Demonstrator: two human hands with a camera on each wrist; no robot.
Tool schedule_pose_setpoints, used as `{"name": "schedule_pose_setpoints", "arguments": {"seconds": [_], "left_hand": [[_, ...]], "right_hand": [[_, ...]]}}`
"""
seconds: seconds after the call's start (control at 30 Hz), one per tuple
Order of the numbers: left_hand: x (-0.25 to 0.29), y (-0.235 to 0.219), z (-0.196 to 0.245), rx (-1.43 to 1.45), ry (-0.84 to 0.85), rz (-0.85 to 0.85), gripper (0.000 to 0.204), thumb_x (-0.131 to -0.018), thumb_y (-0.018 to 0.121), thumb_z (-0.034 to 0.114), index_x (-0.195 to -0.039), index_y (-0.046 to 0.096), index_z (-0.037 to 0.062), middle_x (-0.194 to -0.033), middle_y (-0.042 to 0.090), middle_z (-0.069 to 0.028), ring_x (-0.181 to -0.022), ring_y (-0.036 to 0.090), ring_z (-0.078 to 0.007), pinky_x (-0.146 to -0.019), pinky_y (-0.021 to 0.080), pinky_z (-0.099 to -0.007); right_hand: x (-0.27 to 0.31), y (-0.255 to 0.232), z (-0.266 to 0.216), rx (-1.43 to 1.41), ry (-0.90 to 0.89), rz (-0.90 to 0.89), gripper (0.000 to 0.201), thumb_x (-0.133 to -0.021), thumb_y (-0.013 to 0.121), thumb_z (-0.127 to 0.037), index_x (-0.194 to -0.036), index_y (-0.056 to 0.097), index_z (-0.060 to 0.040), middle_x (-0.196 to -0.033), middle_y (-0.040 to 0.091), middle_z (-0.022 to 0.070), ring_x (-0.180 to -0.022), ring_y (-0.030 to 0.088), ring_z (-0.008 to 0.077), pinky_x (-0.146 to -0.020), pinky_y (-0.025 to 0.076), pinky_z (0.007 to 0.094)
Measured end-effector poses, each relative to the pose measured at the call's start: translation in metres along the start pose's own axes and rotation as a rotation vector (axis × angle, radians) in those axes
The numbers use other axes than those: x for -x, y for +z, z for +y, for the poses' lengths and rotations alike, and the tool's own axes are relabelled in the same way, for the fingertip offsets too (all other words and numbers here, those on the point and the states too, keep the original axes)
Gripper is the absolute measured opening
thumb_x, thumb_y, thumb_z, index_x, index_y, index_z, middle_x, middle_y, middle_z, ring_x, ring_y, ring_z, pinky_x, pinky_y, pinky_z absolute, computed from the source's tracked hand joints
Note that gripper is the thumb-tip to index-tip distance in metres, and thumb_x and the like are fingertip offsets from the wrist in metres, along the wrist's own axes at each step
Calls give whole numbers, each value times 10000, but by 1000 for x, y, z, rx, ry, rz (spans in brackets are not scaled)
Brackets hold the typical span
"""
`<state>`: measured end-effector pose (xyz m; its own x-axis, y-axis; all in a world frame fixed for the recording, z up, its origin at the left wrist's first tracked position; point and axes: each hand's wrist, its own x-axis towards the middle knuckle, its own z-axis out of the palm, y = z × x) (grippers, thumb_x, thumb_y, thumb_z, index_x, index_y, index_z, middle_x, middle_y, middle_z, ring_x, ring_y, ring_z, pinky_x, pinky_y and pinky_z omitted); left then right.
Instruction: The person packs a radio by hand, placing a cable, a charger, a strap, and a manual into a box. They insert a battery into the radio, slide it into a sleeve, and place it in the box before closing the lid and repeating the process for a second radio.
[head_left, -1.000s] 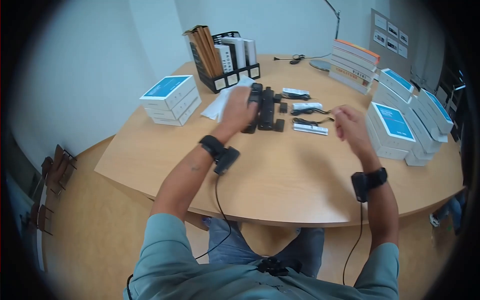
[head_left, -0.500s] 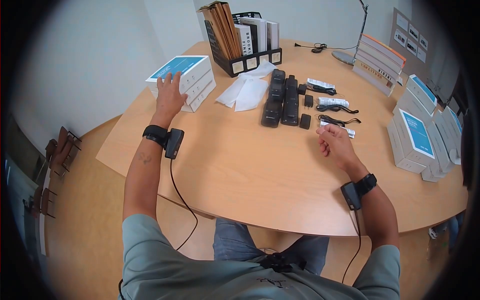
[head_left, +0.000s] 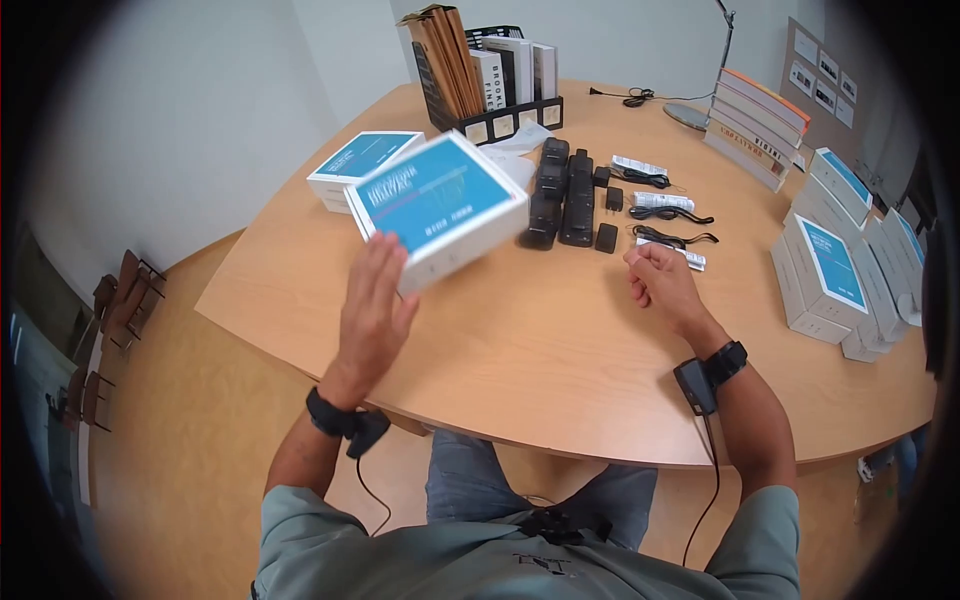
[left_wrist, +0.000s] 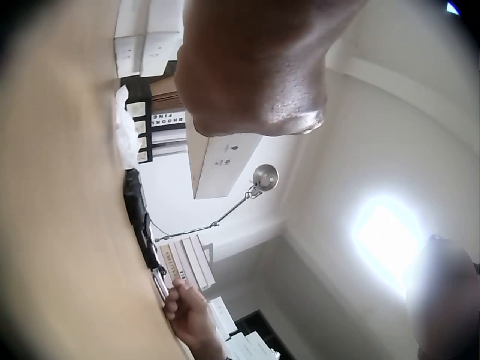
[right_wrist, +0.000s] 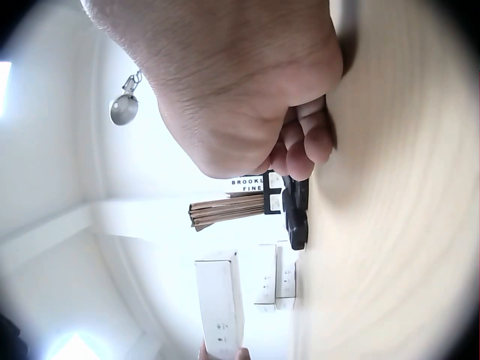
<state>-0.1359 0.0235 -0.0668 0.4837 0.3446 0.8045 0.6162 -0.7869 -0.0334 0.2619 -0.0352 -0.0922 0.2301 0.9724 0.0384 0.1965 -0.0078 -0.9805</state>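
Left hand (head_left: 373, 300) grips a blue-topped box (head_left: 440, 205) by one end — best kept level, clear of the black gadgets (head_left: 577, 205); right hand (head_left: 668, 290), loosely curled, seems empty.

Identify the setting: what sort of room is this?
Probably an office or study room, judging by the black file rack with books and brown envelopes, the desk lamp, and the grey board with small printed sheets on it.
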Motion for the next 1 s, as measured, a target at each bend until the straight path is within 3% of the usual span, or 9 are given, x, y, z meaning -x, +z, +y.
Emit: {"name": "schedule_pose_setpoints", "arguments": {"seconds": [0.17,0.3,0.4,0.53,0.6,0.63,0.7,0.83,1.0], "left_hand": [[37,-13,24,-95,-52,-182,661,-696,829,77,-1288,554,-22,-1370,556,-190,-1278,514,-373,-1033,406,-484],[32,-20,29,-79,-11,-217,679,-676,852,165,-1262,558,-9,-1302,584,-167,-1203,536,-362,-976,400,-483],[35,-19,26,41,17,-322,790,-670,868,253,-1335,532,-8,-1381,541,-195,-1298,486,-387,-1045,380,-499],[34,-18,8,66,-21,-210,920,-710,860,362,-1445,450,-9,-1488,445,-235,-1409,382,-418,-1139,317,-520],[32,-21,-18,156,-351,-223,993,-779,817,450,-1519,348,-17,-1570,325,-264,-1479,274,-414,-1197,246,-513],[33,-24,-29,147,-363,-225,993,-779,817,450,-1519,348,-17,-1570,325,-264,-1479,274,-414,-1197,246,-513],[33,-25,-51,479,-710,-392,969,-834,777,466,-1526,318,-34,-1581,295,-269,-1477,285,-383,-1203,244,-477],[39,-19,-56,560,-677,-451,946,-874,756,382,-1539,256,-67,-1581,297,-233,-1474,301,-337,-1211,227,-418],[44,-14,-55,726,-751,-357,822,-921,671,260,-1542,245,-70,-1571,314,-224,-1465,312,-318,-1210,230,-405]], "right_hand": [[10,24,-15,4,-6,-96,192,-966,573,-177,-1009,635,0,-809,619,38,-640,602,94,-539,507,246],[15,58,-30,-6,12,-340,255,-956,568,-142,-1133,595,40,-850,614,53,-695,630,131,-581,533,254],[3,83,-33,104,-98,-429,462,-960,589,-119,-1366,462,60,-1142,595,139,-787,663,167,-639,558,279],[0,101,-54,25,17,-366,550,-953,587,-109,-1434,385,66,-1223,574,170,-816,665,182,-666,564,276],[-9,109,-48,-92,65,-350,615,-939,592,-94,-1472,332,69,-1253,565,188,-868,663,194,-701,567,282],[-14,113,-43,-93,68,-365,615,-939,592,-94,-1472,332,69,-1253,565,188,-868,663,194,-701,567,282],[-24,115,-35,-158,103,-354,583,-929,610,-100,-1440,386,74,-1199,597,164,-907,650,180,-751,555,276],[-27,117,-32,-136,81,-391,529,-913,633,-116,-1369,462,92,-1087,633,132,-882,616,151,-757,530,277],[-21,121,-31,-100,-119,-327,345,-912,642,-105,-1234,595,8,-1044,645,68,-907,604,132,-773,522,276]]}}
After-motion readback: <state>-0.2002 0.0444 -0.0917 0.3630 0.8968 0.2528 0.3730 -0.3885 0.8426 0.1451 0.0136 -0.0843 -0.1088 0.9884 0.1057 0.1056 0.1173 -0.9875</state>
